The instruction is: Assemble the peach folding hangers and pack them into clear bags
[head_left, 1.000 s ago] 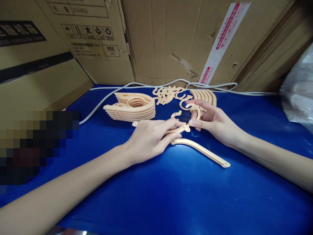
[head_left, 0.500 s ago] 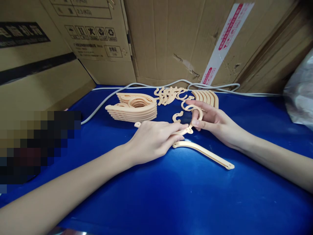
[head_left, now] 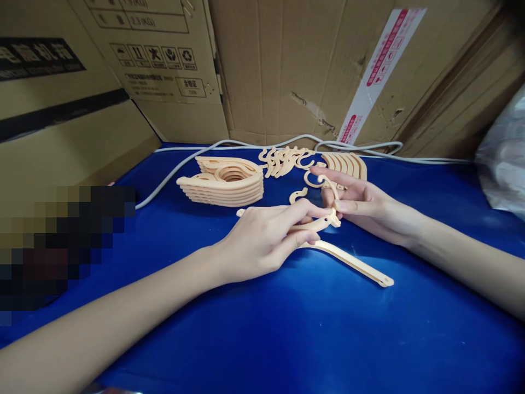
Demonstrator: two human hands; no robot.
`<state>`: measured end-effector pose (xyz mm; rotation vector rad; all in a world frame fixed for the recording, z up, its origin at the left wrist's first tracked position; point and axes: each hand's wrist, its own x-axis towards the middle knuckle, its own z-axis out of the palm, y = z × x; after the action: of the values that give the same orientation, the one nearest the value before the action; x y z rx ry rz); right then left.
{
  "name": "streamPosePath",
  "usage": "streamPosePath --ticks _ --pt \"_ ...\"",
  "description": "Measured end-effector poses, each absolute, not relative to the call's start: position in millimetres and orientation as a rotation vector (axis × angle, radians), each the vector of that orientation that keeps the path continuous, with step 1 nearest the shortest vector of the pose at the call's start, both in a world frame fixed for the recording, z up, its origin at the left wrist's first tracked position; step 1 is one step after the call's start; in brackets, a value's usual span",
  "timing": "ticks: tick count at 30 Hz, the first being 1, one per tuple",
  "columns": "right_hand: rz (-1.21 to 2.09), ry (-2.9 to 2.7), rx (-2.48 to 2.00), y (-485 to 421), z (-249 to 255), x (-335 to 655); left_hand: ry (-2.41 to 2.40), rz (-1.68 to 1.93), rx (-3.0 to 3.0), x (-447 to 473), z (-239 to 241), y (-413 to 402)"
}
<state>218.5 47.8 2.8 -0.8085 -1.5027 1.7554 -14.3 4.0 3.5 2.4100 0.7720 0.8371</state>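
My left hand (head_left: 262, 238) pinches a peach plastic hanger arm (head_left: 318, 223) just above the blue table (head_left: 287, 328). My right hand (head_left: 365, 205) holds a small peach hook piece (head_left: 328, 183) between thumb and fingers, its lower end meeting the tip of the arm. A second hanger arm (head_left: 353, 264) lies flat on the table under both hands, running to the right. One loose hook (head_left: 298, 195) rests just beyond my left fingers.
A stack of hanger pieces (head_left: 223, 180) sits at the back left, a pile of hooks (head_left: 285, 157) and a row of arms (head_left: 346, 163) behind the hands. A white cable (head_left: 184, 164) runs along cardboard boxes (head_left: 287, 65). A plastic bag (head_left: 502, 158) is at right.
Both hands shifted slightly right, and the arm in my left hand has risen a little. The hook in my right hand has come down onto the arm's tip.
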Motion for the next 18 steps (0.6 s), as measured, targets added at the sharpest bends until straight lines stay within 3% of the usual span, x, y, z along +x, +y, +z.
streamPosePath --ticks 18 --pt "1.634 -1.612 -0.813 45.5 -0.7 217.3 0.827 0.883 2.676 -18.1 1.8 5.4"
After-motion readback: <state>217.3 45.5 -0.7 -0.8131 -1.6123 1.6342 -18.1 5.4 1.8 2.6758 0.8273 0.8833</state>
